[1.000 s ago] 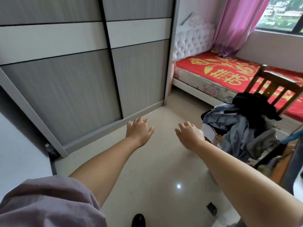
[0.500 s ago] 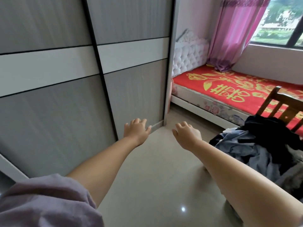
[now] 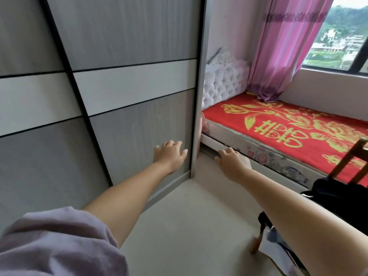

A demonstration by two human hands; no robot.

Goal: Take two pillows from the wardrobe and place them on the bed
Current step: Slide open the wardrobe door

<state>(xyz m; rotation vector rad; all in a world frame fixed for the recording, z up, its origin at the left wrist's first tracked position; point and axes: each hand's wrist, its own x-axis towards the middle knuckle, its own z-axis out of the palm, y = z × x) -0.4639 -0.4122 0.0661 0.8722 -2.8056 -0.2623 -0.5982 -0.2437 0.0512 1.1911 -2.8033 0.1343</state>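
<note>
A grey wardrobe [image 3: 127,42] with white-banded sliding doors fills the left side, and both doors are closed, so no pillows are visible. My left hand [image 3: 170,155] reaches out in front of the right door's lower panel, near its right edge, fingers apart and empty. My right hand [image 3: 233,163] is stretched forward over the floor by the wardrobe's end post, also spread and holding nothing. The bed [image 3: 282,124] with a red and gold cover lies to the right, beyond the wardrobe.
A white tufted headboard [image 3: 225,82] stands against the wall behind the wardrobe's end. A pink curtain [image 3: 282,50] hangs by the window. A wooden chair [image 3: 352,160] with dark clothes [image 3: 338,194] piled on it stands at the right. Pale tiled floor [image 3: 189,226] lies ahead.
My view has moved forward and up toward the wardrobe's right end and the bed. Both hands have stayed outstretched and spread, now closer to the right door's edge.
</note>
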